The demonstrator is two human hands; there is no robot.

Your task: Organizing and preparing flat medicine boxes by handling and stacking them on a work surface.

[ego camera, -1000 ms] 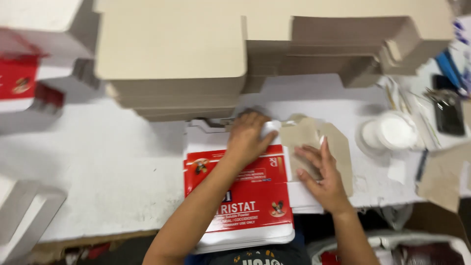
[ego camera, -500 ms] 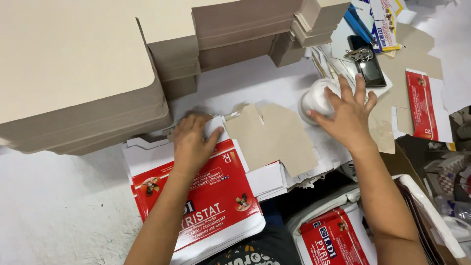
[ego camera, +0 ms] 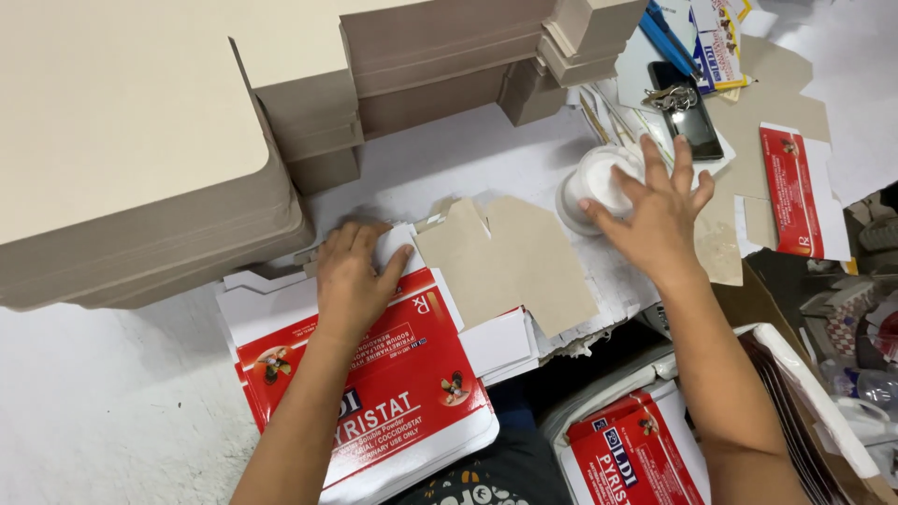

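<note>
Head view: two bare hands at work on a white surface.
Left hand [ego camera: 351, 276]: flat, fingers spread, pressing the red-and-white carton blank [ego camera: 374, 393].
Right hand [ego camera: 655, 210]: open, fingertips on the white round tub [ego camera: 594, 182], grasping nothing.
Tub: right of the carton blank, beyond the one brown cutout [ego camera: 510, 262].
Technique: keep the blank pinned while reaching.
Count: one tub, one phone [ego camera: 687, 112].

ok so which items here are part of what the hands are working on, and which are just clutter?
In hand:
- left hand pressing on the red and white flat cartons
- right hand on the white round tub
- brown card blank between the hands

Lying about:
- phone with keys
- blue pen
- beige board stacks
- red leaflet
</note>
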